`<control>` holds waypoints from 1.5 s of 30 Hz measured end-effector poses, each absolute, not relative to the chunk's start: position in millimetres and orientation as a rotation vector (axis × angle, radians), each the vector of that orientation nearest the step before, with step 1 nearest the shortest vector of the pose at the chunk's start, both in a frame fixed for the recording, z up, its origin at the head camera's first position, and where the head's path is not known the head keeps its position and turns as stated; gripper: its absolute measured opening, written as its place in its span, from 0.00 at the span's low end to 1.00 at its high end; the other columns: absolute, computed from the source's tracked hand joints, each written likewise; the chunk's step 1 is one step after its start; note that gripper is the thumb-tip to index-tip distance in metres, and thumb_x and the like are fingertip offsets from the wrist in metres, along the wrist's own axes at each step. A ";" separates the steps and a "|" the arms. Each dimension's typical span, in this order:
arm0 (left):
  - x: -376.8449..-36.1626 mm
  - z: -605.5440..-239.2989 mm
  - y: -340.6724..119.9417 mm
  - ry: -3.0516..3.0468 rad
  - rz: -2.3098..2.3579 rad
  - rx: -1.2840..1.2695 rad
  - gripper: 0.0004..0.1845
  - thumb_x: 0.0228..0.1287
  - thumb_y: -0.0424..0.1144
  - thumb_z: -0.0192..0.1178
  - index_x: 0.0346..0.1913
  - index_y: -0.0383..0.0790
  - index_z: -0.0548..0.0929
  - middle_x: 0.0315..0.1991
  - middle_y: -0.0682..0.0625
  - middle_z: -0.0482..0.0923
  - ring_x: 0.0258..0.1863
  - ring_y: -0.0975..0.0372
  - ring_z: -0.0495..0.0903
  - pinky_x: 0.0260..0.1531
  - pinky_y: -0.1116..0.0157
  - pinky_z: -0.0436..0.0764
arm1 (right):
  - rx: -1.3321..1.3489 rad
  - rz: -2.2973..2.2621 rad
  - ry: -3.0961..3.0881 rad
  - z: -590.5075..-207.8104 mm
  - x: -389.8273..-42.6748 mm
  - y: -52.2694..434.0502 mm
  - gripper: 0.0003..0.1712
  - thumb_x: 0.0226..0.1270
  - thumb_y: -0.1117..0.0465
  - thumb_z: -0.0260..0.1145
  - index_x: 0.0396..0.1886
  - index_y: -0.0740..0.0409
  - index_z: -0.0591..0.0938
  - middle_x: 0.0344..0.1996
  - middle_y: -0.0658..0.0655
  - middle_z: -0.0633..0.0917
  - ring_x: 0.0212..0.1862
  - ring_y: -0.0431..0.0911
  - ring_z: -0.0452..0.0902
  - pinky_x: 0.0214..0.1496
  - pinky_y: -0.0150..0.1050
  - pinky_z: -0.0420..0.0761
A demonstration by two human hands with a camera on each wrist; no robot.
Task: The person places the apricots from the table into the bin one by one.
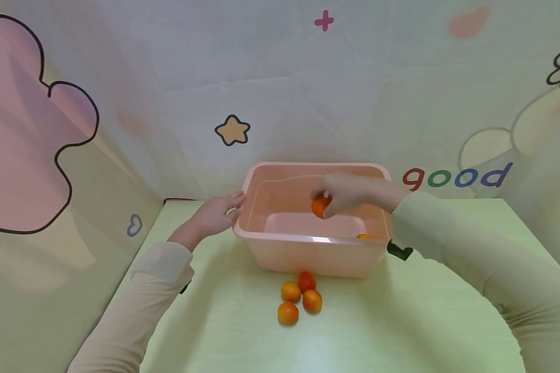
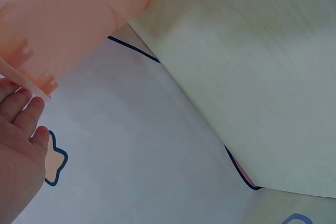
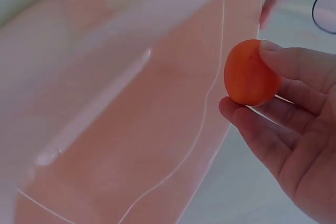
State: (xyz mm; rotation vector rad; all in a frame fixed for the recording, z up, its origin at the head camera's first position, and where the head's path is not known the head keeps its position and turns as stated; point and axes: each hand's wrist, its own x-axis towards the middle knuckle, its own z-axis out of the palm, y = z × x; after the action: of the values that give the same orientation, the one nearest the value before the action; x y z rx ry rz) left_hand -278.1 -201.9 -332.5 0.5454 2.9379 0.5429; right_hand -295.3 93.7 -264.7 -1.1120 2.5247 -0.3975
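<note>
From the centre of the head view, a pale green table (image 1: 452, 316) fills the space at six o'clock, its far edge against a pale grey back wall (image 1: 168, 67) with faint creases. Printed on that wall are a yellow star (image 1: 233, 130) between ten and eleven, a pink cross (image 1: 324, 20) just past twelve, a blurry coral heart (image 1: 469, 23) near two and the multicoloured word "good" (image 1: 457, 176) at three. The left wall (image 1: 32, 280) carries a large, black-outlined pink cloud (image 1: 23, 129) between nine and ten. Soft-edged shadows lie on the tabletop around seven.
</note>
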 end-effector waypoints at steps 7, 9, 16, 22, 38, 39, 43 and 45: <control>-278.4 -333.1 -203.1 2.958 0.511 0.578 0.26 0.66 0.42 0.43 0.65 0.41 0.58 0.67 0.47 0.54 0.65 0.50 0.56 0.61 0.50 0.59 | -0.942 -0.329 2.519 -263.8 -321.6 98.8 0.16 0.50 0.67 0.58 0.42 0.54 0.78 0.36 0.51 0.78 0.42 0.47 0.70 0.44 0.37 0.72; -278.2 -333.3 -203.3 2.966 0.507 0.586 0.25 0.65 0.41 0.44 0.65 0.41 0.59 0.67 0.47 0.54 0.65 0.50 0.56 0.62 0.51 0.59 | -0.860 -0.352 2.513 -265.8 -328.9 99.8 0.18 0.52 0.66 0.59 0.46 0.54 0.77 0.42 0.53 0.77 0.48 0.49 0.68 0.49 0.41 0.72; -278.4 -334.0 -204.0 2.970 0.511 0.596 0.25 0.65 0.41 0.43 0.65 0.41 0.59 0.67 0.47 0.54 0.65 0.50 0.56 0.61 0.51 0.59 | -0.676 -0.462 2.461 -281.4 -351.5 106.4 0.22 0.54 0.65 0.59 0.52 0.54 0.74 0.48 0.55 0.75 0.48 0.52 0.70 0.53 0.46 0.71; -278.0 -334.5 -203.9 2.958 0.526 0.563 0.25 0.66 0.42 0.43 0.66 0.43 0.58 0.68 0.49 0.53 0.66 0.51 0.56 0.62 0.51 0.59 | -0.631 -0.534 2.435 -296.2 -366.9 114.6 0.26 0.54 0.64 0.58 0.56 0.56 0.71 0.52 0.56 0.74 0.50 0.53 0.72 0.56 0.47 0.69; -278.1 -336.4 -203.3 2.975 0.519 0.576 0.26 0.65 0.42 0.43 0.65 0.42 0.59 0.67 0.48 0.54 0.65 0.50 0.56 0.62 0.51 0.59 | -0.497 -0.663 2.491 -339.4 -375.0 114.9 0.19 0.47 0.72 0.61 0.44 0.64 0.77 0.37 0.58 0.76 0.40 0.51 0.67 0.41 0.39 0.75; -278.1 -336.4 -203.3 2.978 0.516 0.579 0.25 0.65 0.42 0.43 0.65 0.42 0.59 0.67 0.48 0.54 0.65 0.50 0.57 0.62 0.51 0.59 | -0.494 -0.664 2.485 -340.5 -374.3 113.8 0.20 0.47 0.73 0.61 0.44 0.64 0.76 0.39 0.59 0.76 0.41 0.52 0.67 0.42 0.40 0.76; -278.8 -336.8 -203.7 2.980 0.513 0.564 0.26 0.65 0.43 0.43 0.66 0.43 0.59 0.67 0.50 0.54 0.65 0.52 0.56 0.62 0.51 0.59 | -0.479 -0.637 2.473 -342.6 -370.7 107.8 0.18 0.46 0.72 0.62 0.42 0.62 0.77 0.40 0.59 0.78 0.42 0.52 0.68 0.44 0.42 0.78; -279.1 -336.7 -203.8 2.974 0.519 0.552 0.26 0.66 0.43 0.42 0.66 0.43 0.58 0.68 0.50 0.53 0.66 0.52 0.55 0.62 0.51 0.58 | -0.409 -0.644 2.457 -342.8 -367.8 105.3 0.18 0.45 0.72 0.63 0.41 0.60 0.78 0.39 0.57 0.78 0.42 0.51 0.68 0.42 0.42 0.78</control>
State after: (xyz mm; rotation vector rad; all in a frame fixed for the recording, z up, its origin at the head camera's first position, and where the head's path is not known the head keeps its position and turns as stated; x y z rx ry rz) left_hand -279.1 -203.8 -336.7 0.5521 2.9735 0.5192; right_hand -367.8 105.3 -342.8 -0.4089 2.4566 -0.6437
